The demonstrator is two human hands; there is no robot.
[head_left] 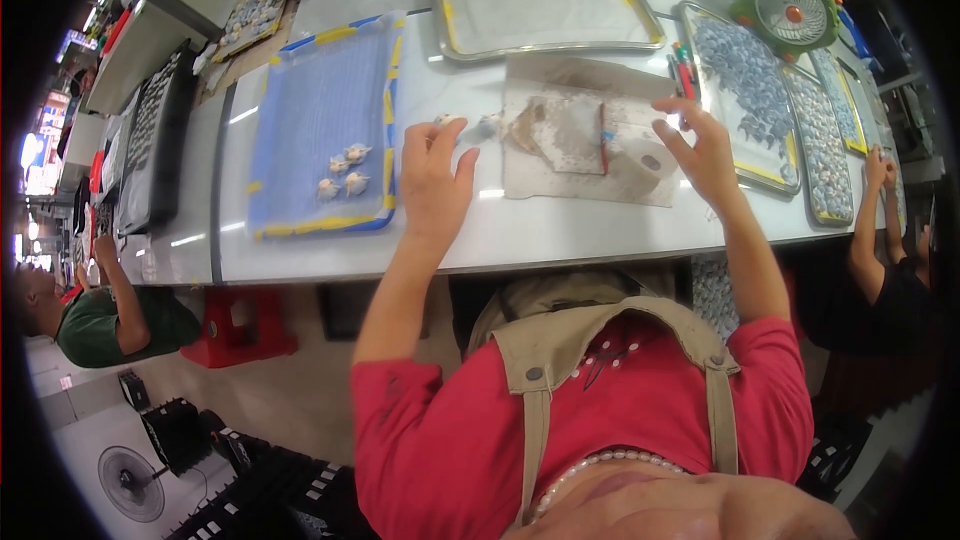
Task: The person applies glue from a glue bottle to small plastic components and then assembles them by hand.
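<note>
My left hand [437, 180] is over the white table, thumb held away from the fingers. At its fingertips is a small cream-coloured piece [446, 119], touching or just beyond them. Another small pale piece [490, 124] lies to its right, beside a stained brown cardboard sheet [535, 175]. On the cardboard are a pale, speckled pad [572, 130] and a thin red-and-blue pen-like tool [604, 140]. My right hand [706, 152] hovers by the cardboard's right edge, thumb and index fingertips apart. Several small cream figurines [343, 180] sit on a blue tray [320, 120] at left.
An empty-looking metal tray [545, 5] with yellow tape lies at the back. On the right are pens [684, 70], a tray of grey-blue pieces [745, 75], another filled tray [825, 155] and a green fan [790, 8]. Other people [125, 315] sit on both sides.
</note>
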